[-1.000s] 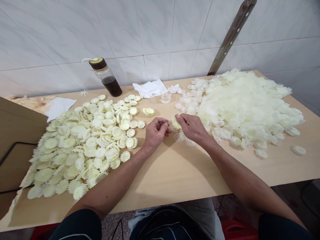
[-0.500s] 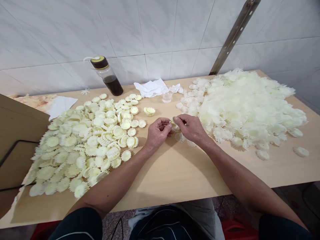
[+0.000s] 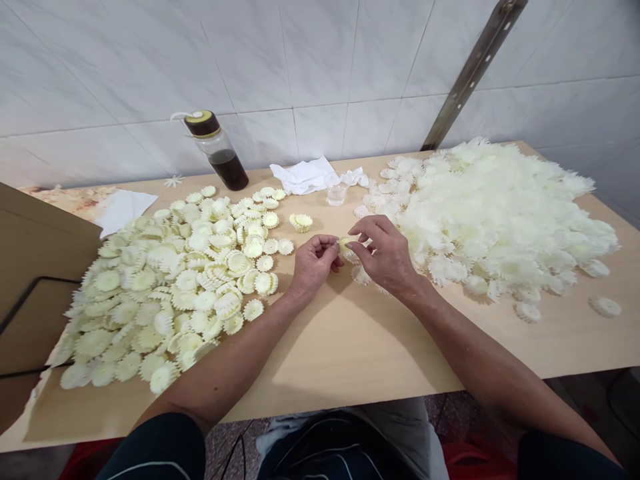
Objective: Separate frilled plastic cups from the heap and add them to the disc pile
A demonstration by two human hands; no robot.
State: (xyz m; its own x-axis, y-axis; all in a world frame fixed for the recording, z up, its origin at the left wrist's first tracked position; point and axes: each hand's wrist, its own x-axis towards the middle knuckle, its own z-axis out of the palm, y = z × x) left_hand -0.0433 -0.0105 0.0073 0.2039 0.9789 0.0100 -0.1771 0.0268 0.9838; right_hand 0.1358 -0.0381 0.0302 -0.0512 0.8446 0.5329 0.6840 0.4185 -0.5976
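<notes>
Between my hands, over the middle of the table, is a small pale yellow petal piece [image 3: 346, 245]. My left hand [image 3: 316, 264] pinches its left side between thumb and fingers. On its right side, the thumb and fingertips of my right hand [image 3: 384, 253] close on the same piece. To the left spreads a heap of cream ruffled discs [image 3: 165, 287]. A larger pile of thin, whitish frilled petals [image 3: 490, 213] lies to the right. A small stack of discs [image 3: 301, 223] stands by itself behind my left hand.
A bottle of dark liquid [image 3: 227, 163] stands at the back by the tiled wall, near crumpled white tissue [image 3: 305, 176] and a small clear cup [image 3: 337, 194]. A cardboard box [image 3: 45, 267] borders the left side. A metal strip [image 3: 470, 80] leans at the back right.
My right hand has risen slightly and its fingers have shifted on the pale piece, showing more of it. My left hand stays nearly where it was. The view has moved a little.
</notes>
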